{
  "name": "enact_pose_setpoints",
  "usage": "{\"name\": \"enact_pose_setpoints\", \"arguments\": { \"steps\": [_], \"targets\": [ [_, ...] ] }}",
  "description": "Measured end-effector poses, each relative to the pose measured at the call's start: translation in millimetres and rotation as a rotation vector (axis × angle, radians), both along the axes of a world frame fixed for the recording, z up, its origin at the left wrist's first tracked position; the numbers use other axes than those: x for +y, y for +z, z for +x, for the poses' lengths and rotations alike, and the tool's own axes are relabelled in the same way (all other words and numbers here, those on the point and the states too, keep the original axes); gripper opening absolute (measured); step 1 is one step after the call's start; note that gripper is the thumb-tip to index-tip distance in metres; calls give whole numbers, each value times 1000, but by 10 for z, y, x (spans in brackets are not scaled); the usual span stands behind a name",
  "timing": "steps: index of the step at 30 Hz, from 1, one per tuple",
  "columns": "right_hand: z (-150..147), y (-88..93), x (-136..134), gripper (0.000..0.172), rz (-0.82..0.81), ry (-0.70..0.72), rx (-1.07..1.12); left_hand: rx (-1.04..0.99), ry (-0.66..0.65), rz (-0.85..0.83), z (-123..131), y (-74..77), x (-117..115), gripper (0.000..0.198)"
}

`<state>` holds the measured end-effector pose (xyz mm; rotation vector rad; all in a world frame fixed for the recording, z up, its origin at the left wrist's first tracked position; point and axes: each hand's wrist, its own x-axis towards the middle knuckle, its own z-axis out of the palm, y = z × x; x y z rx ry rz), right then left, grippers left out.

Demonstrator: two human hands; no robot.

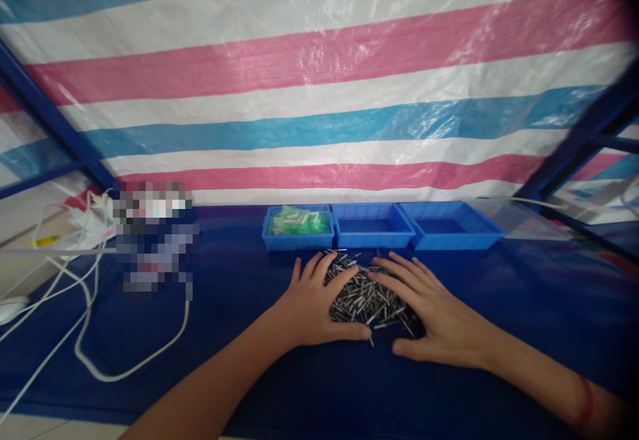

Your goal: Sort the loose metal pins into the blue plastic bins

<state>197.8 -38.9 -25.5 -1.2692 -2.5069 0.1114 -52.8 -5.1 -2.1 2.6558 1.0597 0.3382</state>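
Observation:
A heap of thin metal pins (367, 297), which look like pop rivets, lies on the dark blue tabletop between my hands. My left hand (312, 307) rests along the heap's left side, fingers spread and thumb stretched across its near edge. On the right side, my right hand (432, 313) curves around the heap with its fingers apart, the fingertips at the far edge. Both hands touch or nearly touch the pins, and neither grips anything. A single pin pokes out by my left thumb. The fingers cover parts of the heap's sides.
Behind the heap stand a blue bin (299, 243) holding green and clear plastic packets, a middle blue bin (374, 239) and a right blue bin (456, 240). White cables (107, 377) loop across the left, near a blurred patch. Striped plastic sheeting (319, 80) hangs behind.

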Motion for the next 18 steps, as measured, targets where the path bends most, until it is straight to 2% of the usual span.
{"name": "enact_pose_setpoints", "arguments": {
  "steps": [3, 7, 13, 18],
  "targets": [
    [-16, -62, -32, 90, -54, -27, -27, -22, 11, 13, 94, -63, -5, 84],
    [-177, -67, 40, 91, -60, 35, 46, -64, 43, 54, 203, -120, -26, 77],
    [-361, -58, 194, 74, -71, 87, 226, -69, 124, 36, 225, -141, -24, 56],
    [-419, 10, 274, 70, -35, 64, 326, -154, 242, 17, 196, -112, -9, 50]
  ]
}}
